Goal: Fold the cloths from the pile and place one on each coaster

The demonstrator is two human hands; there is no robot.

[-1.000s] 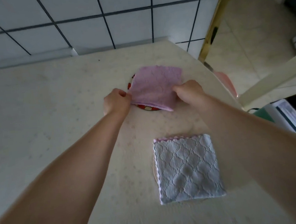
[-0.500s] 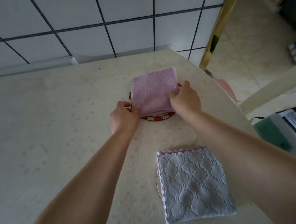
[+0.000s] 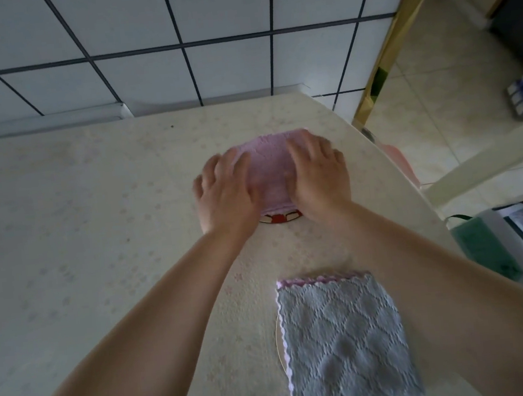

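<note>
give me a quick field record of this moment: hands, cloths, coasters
left hand: flat, pressing pink cloth
right hand: flat, pressing pink cloth
pink cloth: folded, on red-patterned coaster
red-patterned coaster: near edge peeks out
grey cloth: folded, untouched, nearer the person
second coaster: thin rim at grey cloth's left edge
table: cream, patterned

Mostly hidden under pink cloth [image 3: 270, 168] and both hands: red-and-white coaster [image 3: 280, 218]. Only a thin rim of second coaster [image 3: 278, 341] showing beside grey cloth [image 3: 346, 343]. Fingertips motion-blurred.
</note>
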